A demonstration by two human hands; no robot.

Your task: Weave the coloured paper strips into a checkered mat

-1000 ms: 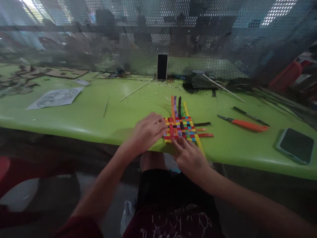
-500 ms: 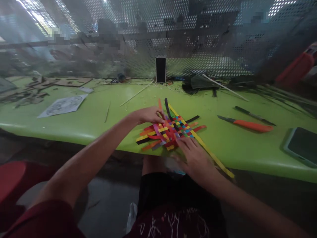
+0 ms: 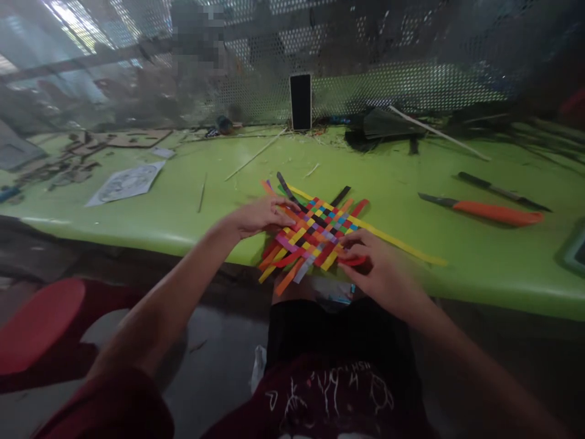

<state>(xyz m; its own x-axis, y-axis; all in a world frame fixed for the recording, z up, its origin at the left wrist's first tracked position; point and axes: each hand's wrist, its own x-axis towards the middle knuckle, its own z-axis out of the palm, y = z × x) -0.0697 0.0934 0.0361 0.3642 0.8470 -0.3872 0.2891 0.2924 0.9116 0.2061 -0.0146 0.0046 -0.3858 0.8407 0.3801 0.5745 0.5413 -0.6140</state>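
Note:
On the front part of the green table lies a woven mat of colourful strips (image 3: 315,228), its loose ends sticking out on all sides. My left hand (image 3: 260,217) grips its left side, with the thumb and fingers closed around the strips there. At the near right edge, my right hand (image 3: 377,265) pinches a red strip (image 3: 353,261) between thumb and fingers. A long yellow strip (image 3: 402,244) runs out from the weave to the right, passing behind my right hand. One black strip (image 3: 286,188) curls up at the far left corner.
To the right lie an orange-handled knife (image 3: 496,212) and a dark-handled knife (image 3: 498,189), with a phone (image 3: 573,250) at the edge. Another phone (image 3: 301,102) stands upright against the mesh. A printed paper (image 3: 125,183) and cardboard scraps (image 3: 82,152) lie left. A red stool (image 3: 41,323) stands below.
My right hand has moved from lying over the mat's near edge to pinching a red strip there. The mat looks turned slightly, and my left hand stays on its left side.

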